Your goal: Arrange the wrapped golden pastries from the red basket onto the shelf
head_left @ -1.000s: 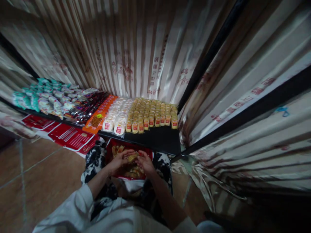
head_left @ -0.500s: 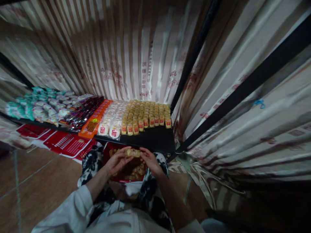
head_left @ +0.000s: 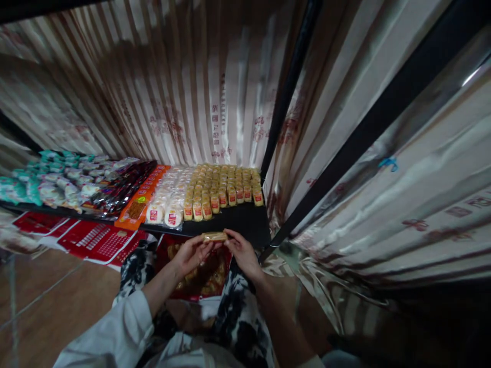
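Observation:
Between both hands, just in front of the shelf edge, is a small yellow wrapped snack (head_left: 215, 236). My left hand (head_left: 191, 254) grips its left end and my right hand (head_left: 241, 250) pinches its right end. Under the hands, between my knees, sits a red bag or box (head_left: 163, 250) with more yellow packets (head_left: 215, 278) inside; my hands hide part of it. On the black shelf (head_left: 238, 220) ahead stand several rows of similar yellow packets (head_left: 222, 191), the front ones showing red labels.
Left of the yellow rows lie round white packets (head_left: 173, 214), an orange packet (head_left: 136, 209), dark shiny packets (head_left: 118, 189) and teal-and-white packets (head_left: 49, 179). Pleated curtains (head_left: 184, 102) hang behind. A black post (head_left: 287, 97) rises at the shelf's right corner.
The snack is turned between my fingers and held slightly higher, closer to the shelf. The view has shifted, so the shelf appears a little lower and further left.

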The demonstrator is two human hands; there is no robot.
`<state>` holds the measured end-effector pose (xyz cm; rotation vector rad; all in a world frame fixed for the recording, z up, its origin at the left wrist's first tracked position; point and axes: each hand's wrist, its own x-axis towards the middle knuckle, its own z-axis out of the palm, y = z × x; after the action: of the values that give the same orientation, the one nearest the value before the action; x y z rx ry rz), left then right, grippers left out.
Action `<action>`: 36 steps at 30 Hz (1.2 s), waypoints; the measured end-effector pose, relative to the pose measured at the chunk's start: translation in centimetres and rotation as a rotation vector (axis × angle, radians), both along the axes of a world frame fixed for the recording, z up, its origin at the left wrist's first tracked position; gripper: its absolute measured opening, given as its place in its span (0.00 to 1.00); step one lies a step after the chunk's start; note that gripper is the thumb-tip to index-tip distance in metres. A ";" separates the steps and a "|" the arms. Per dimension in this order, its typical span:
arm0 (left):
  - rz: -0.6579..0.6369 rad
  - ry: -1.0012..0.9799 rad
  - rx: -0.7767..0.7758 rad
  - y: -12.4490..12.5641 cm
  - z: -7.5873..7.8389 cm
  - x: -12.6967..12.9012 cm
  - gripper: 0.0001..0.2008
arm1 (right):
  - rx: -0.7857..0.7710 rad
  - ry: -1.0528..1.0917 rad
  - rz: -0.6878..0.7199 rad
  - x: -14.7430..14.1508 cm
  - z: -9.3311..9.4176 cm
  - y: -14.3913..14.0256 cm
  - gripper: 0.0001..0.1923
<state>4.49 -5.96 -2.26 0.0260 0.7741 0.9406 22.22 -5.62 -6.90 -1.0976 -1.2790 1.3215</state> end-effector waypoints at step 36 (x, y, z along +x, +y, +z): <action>-0.136 1.372 0.665 14.4 -1.3 12.3 0.14 | 0.241 -0.624 -0.669 1.3 -0.1 7.9 0.22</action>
<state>16.80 8.48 -3.51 1.4043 1.6209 0.9403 23.52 2.27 -7.03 -1.6382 -1.2807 0.3185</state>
